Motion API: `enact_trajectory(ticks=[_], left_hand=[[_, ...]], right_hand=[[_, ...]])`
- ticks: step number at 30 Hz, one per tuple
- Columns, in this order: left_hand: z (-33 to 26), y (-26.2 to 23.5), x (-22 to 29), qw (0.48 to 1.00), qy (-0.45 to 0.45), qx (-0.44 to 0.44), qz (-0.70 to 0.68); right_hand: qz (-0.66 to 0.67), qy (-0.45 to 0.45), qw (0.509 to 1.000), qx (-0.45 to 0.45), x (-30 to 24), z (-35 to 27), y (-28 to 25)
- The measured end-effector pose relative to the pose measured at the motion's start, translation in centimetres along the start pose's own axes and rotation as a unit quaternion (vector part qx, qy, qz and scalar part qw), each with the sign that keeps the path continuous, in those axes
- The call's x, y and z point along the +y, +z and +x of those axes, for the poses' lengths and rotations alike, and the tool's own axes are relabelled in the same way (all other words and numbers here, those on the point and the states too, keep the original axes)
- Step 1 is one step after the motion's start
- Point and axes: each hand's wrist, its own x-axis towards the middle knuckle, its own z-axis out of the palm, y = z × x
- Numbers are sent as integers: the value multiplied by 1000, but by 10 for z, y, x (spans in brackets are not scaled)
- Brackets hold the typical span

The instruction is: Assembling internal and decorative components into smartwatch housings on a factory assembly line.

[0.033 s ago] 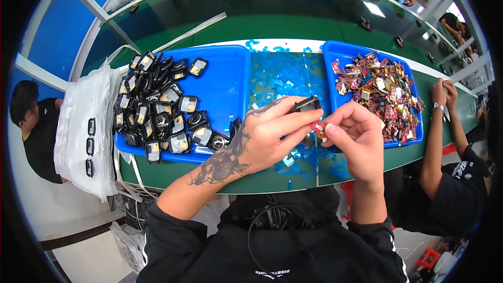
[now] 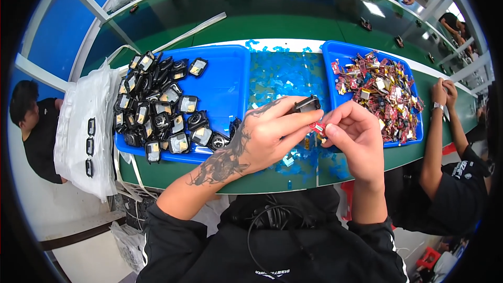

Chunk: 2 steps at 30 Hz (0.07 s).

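Above the middle of the bench, my left hand (image 2: pixel 270 135) grips a small black watch-like case (image 2: pixel 307 105) between thumb and fingers. A small red circuit board (image 2: pixel 317 127) lies between my two hands, by the left fingertips. The fingertips of my right hand (image 2: pixel 360 139) are pinched at the board's right end. Its finer parts are too small to make out. Under and beyond the hands, scraps of blue film (image 2: pixel 277 81) cover the bench.
A blue tray (image 2: pixel 225 73) on the left holds piled black watch cases (image 2: pixel 162 107). Another blue tray (image 2: pixel 329 52) at right carries heaped red circuit boards (image 2: pixel 374 91). Beyond runs a dark green conveyor (image 2: pixel 283 0) with scattered parts. A co-worker's hands (image 2: pixel 443 94) are at the right.
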Motion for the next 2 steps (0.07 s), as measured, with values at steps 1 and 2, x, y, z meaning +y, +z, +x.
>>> enact_trajectory(ticks=[1,2], left_hand=[[0,-1,0,1000,7,-15,18],[0,0,-1,1000,7,-16,17]], right_hand=[[10,1,1000,-23,2,1,-3],[-20,7,1000,-23,2,1,-5]])
